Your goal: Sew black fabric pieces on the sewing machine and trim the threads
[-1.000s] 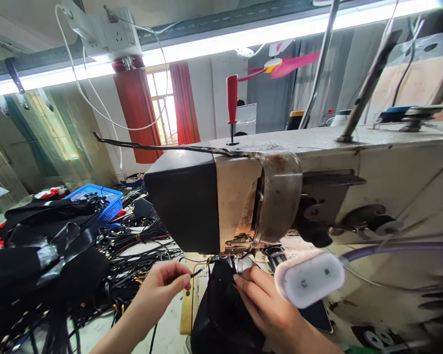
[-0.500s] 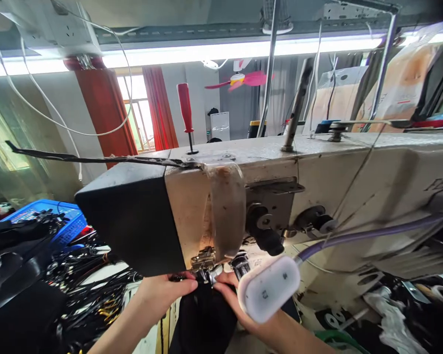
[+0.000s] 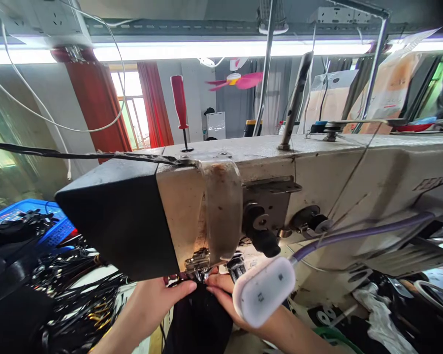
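Observation:
A sewing machine [image 3: 266, 169] fills the middle of the head view, its presser foot [image 3: 197, 260] low at the left end. Just below the foot, black fabric [image 3: 199, 319] hangs toward me. My left hand [image 3: 158, 297] is closed on the fabric's upper left edge, thumb on top, other fingers partly behind the machine head. On the other side, my right hand [image 3: 223, 290] pinches the upper right edge close to the needle area. A white lamp [image 3: 264, 292] on a purple cable covers part of my right hand and wrist.
At the left stands a blue basket [image 3: 55, 236] with black pieces, beside a heap of black straps [image 3: 92, 305]. A red-handled screwdriver [image 3: 178, 101] stands upright on the machine. One black strip [image 3: 77, 155] sticks out leftward. White crumpled plastic [image 3: 384, 314] lies at right.
The view has shifted slightly, so the machine sits a little further left. Both hands stay on the black fabric by the presser foot, the right fingertips slightly closer to the left thumb.

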Available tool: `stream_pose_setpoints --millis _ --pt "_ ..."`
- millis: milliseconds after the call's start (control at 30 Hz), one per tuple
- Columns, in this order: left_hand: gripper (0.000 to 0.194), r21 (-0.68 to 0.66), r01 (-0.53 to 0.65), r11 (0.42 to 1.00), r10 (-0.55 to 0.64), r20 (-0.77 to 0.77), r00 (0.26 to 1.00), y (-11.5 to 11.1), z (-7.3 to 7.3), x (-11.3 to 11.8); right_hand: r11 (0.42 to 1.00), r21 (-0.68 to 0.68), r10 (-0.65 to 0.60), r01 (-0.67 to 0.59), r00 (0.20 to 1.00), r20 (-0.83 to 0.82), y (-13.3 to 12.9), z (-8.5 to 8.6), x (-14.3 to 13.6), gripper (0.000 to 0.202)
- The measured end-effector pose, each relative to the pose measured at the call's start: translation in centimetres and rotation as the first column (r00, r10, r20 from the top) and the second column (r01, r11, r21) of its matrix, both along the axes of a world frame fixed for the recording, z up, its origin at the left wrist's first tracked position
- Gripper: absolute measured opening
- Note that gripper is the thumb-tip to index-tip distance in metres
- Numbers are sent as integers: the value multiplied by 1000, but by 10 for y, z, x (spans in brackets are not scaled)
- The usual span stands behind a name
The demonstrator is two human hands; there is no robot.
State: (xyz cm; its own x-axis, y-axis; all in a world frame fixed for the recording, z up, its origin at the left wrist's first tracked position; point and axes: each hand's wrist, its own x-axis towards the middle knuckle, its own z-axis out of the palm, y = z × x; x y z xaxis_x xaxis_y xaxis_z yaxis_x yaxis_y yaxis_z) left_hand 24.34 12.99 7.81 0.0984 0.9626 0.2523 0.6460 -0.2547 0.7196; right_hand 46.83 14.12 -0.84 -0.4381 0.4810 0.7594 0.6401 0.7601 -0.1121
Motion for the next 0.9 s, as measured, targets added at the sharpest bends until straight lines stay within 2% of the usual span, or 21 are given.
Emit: stream_pose_setpoints --millis 33,67,100,133,167,200,233,333,433,600,733,900 --pt "10 187 -7 982 23 -81 996 -4 -7 -1 1000 22 18 -18 1000 -1 2 -3 2 29" --pt "10 399 31 916 29 -143 989 -9 -14 -2 998 52 39 -39 999 0 3 -6 3 31" --pt "9 587 109 802 15 -203 979 -13 -21 -2 996 77 55 -55 998 7 5 -7 5 33" --pt "10 711 200 674 -6 -266 964 -17 -27 -1 993 98 60 -62 998 19 5 -8 6 34" --pt "12 773 289 565 -27 -332 943 -19 -31 -1 992 108 57 -61 998 39 5 -7 7 35" --pt "15 789 357 501 -38 -392 919 -20 -34 0 992 111 46 -51 998 53 5 -5 8 36" --pt "19 789 396 471 -35 -431 902 -21 -36 1 993 107 34 -40 998 60 4 -2 9 36" --pt "28 779 436 452 -33 -473 880 -16 -37 3 996 82 26 -31 997 66 0 5 10 35" --pt "23 788 442 428 -27 -477 878 -9 -39 2 995 82 52 -57 997 54 -1 6 10 35" --pt "20 798 383 465 68 -463 884 -5 -42 -1 982 152 103 -112 992 69 4 -7 8 28" --pt "22 801 403 443 41 -467 883 -4 -43 -1 987 141 72 -81 995 68 7 -18 10 21" --pt "25 799 383 464 24 -444 896 -3 -46 1 989 122 76 -86 993 87 12 -28 12 26"
